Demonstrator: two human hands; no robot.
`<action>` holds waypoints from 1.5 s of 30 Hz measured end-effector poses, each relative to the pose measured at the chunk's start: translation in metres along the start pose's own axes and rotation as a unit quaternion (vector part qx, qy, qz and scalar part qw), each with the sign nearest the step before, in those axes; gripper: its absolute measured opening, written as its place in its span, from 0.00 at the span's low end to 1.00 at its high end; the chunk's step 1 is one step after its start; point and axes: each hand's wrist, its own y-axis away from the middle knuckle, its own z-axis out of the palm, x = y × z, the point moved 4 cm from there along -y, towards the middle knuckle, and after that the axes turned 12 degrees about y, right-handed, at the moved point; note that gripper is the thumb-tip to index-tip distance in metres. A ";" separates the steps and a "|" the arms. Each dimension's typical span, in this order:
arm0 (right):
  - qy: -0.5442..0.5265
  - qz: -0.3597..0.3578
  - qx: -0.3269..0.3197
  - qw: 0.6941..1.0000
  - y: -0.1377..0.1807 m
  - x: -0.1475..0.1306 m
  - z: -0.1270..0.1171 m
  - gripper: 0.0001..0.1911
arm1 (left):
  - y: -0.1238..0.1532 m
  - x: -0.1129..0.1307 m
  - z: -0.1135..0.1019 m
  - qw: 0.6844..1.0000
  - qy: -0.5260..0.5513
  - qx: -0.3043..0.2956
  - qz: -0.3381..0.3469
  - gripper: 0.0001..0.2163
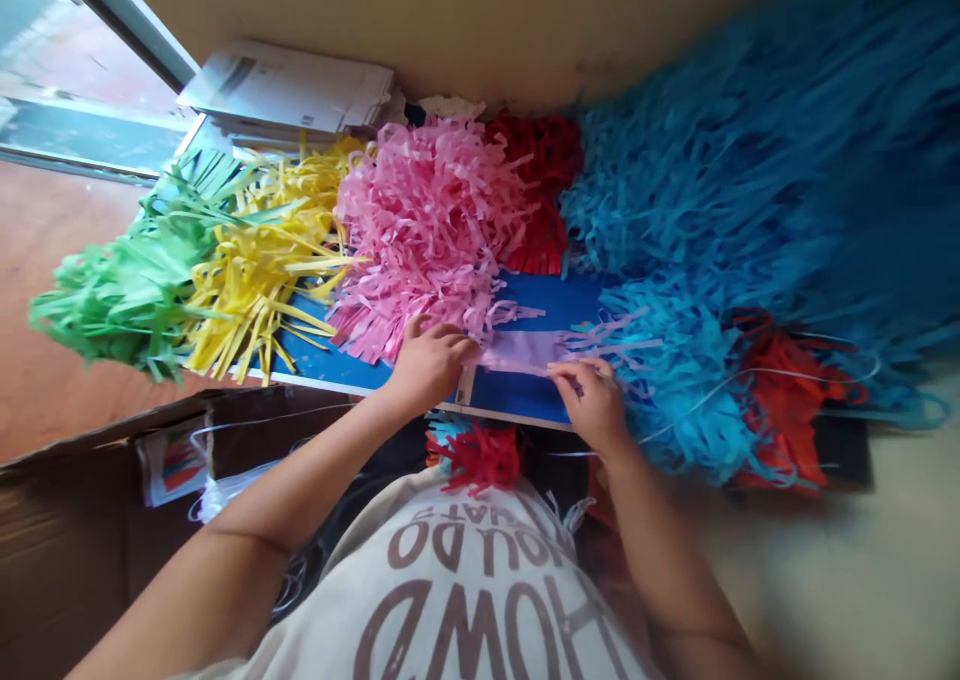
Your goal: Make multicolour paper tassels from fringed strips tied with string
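Observation:
My left hand and my right hand each pinch one end of a lilac strip of fringed paper, stretched flat between them on a blue board. The left hand's fingers are curled next to a pile of pink fringed paper. The right hand's fingers are pressed together at the strip's right end, beside a heap of light-blue fringe.
Green fringe and yellow fringe lie at the left, red fringe at the back, a large blue mass at the right with orange-red fringe. A stack of white paper sits by the wall. A brown cardboard box stands at lower left.

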 end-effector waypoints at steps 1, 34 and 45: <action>0.007 -0.003 0.001 1.000 0.001 -0.002 -0.002 0.06 | 0.007 -0.007 -0.010 1.000 -0.009 0.003 -0.011 0.17; 0.160 0.130 -0.069 0.976 -0.014 -0.002 0.025 0.17 | -0.030 0.017 0.042 0.990 -0.026 0.077 -0.118 0.12; 0.169 0.146 -0.070 0.972 -0.014 -0.003 0.028 0.17 | -0.030 0.014 0.046 0.989 -0.035 0.074 -0.124 0.12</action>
